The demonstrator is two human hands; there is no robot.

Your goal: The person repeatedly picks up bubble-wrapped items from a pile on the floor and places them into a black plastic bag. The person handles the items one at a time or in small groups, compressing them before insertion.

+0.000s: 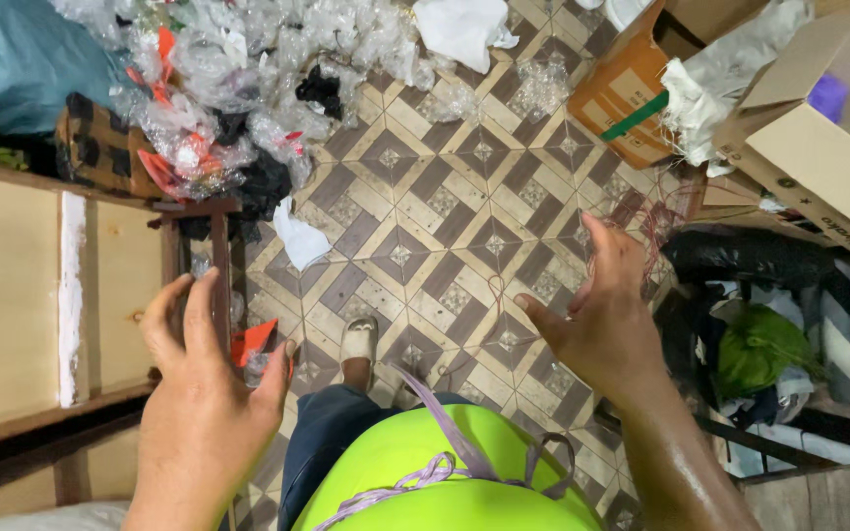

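Head view, looking straight down. Left hand [204,393] at 8 o'clock, palm down, fingers spread and slightly curled, holding nothing, hovering beside wooden table [12,295] edge at 9 o'clock. Right hand [597,320] at 4 o'clock, open, thumb out, fingers apart and loosely bent, empty. Nearest to right hand: thin red string [496,295] lying on patterned tile floor [425,197], just left of thumb, not touching as far as visible. Lime-green garment [445,472] at 6 o'clock with lilac ribbon [445,462] across it. Sandaled foot [358,344] between both hands. Orange scrap [251,341] near left fingertips. Pile of clear plastic bags [248,59] at 11 o'clock, white paper piece [300,239] below it. Cardboard boxes [799,128] at 2 o'clock. Green bag [759,349] at 3 o'clock, black bag [740,256] above it. Teal cloth [22,59] at 10 o'clock.
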